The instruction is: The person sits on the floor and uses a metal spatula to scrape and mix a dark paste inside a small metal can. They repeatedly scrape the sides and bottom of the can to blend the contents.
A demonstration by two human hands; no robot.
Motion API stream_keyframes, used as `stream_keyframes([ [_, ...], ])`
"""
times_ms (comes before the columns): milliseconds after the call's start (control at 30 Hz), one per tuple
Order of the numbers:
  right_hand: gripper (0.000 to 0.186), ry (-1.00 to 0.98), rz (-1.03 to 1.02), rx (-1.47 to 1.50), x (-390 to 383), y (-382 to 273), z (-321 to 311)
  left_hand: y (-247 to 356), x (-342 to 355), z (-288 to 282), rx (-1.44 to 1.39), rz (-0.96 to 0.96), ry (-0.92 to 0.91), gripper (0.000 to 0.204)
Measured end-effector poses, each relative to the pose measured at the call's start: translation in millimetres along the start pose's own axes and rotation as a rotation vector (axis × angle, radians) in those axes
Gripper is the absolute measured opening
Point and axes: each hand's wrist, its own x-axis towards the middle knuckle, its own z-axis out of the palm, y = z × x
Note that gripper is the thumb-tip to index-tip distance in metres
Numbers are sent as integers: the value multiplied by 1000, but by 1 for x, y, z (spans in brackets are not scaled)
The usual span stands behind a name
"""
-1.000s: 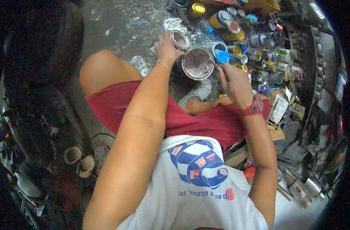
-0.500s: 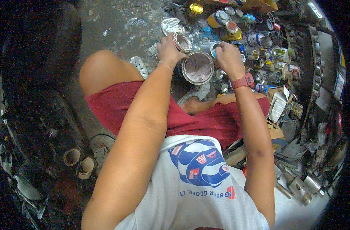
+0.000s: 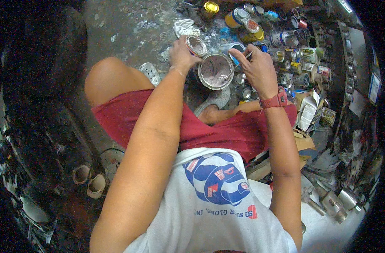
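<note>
Left grip (image 3: pixel 183 55) round small can (image 3: pixel 203 51), right grip (image 3: pixel 260 71) closed on thin tool (image 3: pixel 249 55), large can (image 3: pixel 216 87) between, tins (image 3: pixel 301 79) beside

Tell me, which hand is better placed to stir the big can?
Probably the right hand: it is beside the big can, seemingly pinching a thin tool. The left hand is busy gripping the small can.

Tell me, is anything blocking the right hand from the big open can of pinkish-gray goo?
Nothing visible stands between them: the right hand is close beside the big open can, on its right side.
</note>
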Motion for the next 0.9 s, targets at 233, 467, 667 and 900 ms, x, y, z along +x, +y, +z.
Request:
stream_keyframes([
  [233, 72, 4, -78, -8, 7, 10, 27, 1, -2, -3, 16, -12, 15, 131],
  [467, 67, 20, -6, 90, -2, 26, 60, 2, 0, 0, -7, -8, 0, 129],
  [667, 58, 58, 39, 191, -12, 20, 39, -1, -1, -5, 28, -2, 26, 132],
  [900, 39, 152, 42, 268, -51, 30, 37, -1, -6, -11, -7, 145, 115, 135],
])
